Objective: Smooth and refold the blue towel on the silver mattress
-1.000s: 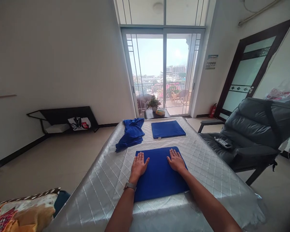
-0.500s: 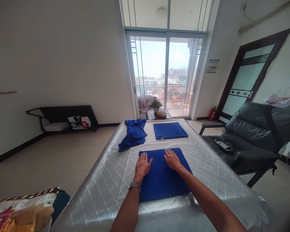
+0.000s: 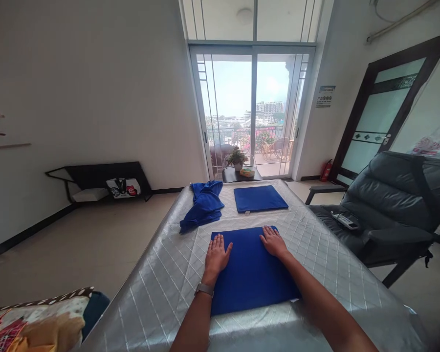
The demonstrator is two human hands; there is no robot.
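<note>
In front of me a folded blue cloth (image 3: 249,278) lies flat on a table with a silvery quilted cover (image 3: 161,278). My left hand (image 3: 217,255) rests palm down on its left edge, fingers stretched out. Near its far right corner my right hand (image 3: 274,241) lies flat too, fingers extended. A small white label pokes out at the near right edge. Beyond it is a second blue cloth, folded into a neat rectangle (image 3: 261,198). Left of that one sits a crumpled blue cloth (image 3: 204,208).
A dark reclining chair (image 3: 385,195) with a white device (image 3: 346,221) on its seat stands at the right. Printed fabrics (image 3: 40,322) are piled at the lower left. Behind the table are a potted plant (image 3: 237,157), a sliding glass door and a black bench (image 3: 106,176) by the wall.
My right hand has slid rightward across the cloth towards its far right corner. The left hand stays at the left edge. My view has shifted slightly.
</note>
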